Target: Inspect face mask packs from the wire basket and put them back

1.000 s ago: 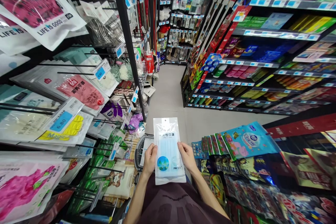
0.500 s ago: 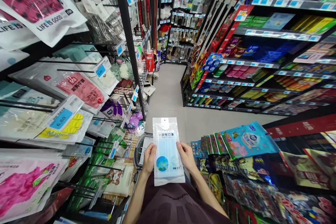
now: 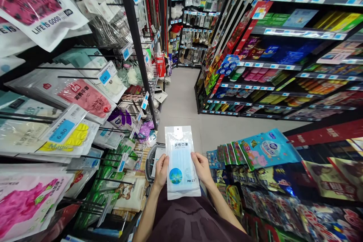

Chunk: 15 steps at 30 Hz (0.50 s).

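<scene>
A clear and white packet of disposable face masks [image 3: 181, 162] is held upright in front of my body, its printed front toward me. Pale blue masks show through the plastic, with a round blue-green picture at the lower left. My left hand [image 3: 161, 168] pinches the packet's left edge. On its right edge, my right hand [image 3: 200, 165] grips with the thumb on the front. The fingers behind the packet are partly hidden. Just left of my left hand, a grey basket [image 3: 148, 163] is partly covered by that hand and the rack.
A rack of bagged gloves [image 3: 85, 98] on hooks fills the left side, price tags jutting out. Blue wipes packs [image 3: 270, 149] and snack bags hang close at right. Shelves [image 3: 255, 64] stand beyond them. A grey floor aisle [image 3: 181, 102] runs ahead between the racks.
The view has shifted very slightly, and the packet has tilted a little in my hands, with glare now over part of its printing. Both hands keep their hold.
</scene>
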{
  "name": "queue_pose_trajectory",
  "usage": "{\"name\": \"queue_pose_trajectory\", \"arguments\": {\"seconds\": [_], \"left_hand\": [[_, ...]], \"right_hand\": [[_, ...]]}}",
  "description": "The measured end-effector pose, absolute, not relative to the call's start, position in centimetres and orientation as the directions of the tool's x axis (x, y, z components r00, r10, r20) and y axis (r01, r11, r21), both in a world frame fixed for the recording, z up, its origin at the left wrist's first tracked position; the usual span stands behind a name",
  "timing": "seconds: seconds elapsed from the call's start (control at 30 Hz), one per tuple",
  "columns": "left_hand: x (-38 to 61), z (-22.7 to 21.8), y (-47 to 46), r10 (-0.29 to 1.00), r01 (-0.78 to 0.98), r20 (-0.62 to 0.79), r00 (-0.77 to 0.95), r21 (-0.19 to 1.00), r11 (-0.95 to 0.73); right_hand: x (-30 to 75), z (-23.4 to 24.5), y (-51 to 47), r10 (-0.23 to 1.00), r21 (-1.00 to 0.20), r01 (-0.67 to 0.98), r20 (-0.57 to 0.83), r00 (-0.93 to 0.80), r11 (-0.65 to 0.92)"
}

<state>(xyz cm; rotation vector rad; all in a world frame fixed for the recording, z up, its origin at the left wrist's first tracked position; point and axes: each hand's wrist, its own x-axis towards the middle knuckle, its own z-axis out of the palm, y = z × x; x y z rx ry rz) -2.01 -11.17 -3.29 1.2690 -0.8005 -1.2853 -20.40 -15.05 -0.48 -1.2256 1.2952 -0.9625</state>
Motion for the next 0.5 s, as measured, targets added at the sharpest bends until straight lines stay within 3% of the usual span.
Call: {"name": "queue_pose_trajectory", "arguments": {"seconds": [0.5], "left_hand": [[-2.19,-2.96,-11.75,-0.964,0.155,-0.18,0.194,0.976,-0.151]], "right_hand": [[-20.54,-0.81,-15.18,-0.992,-0.986,-0.108,-0.127,-0.012,0.128]]}}
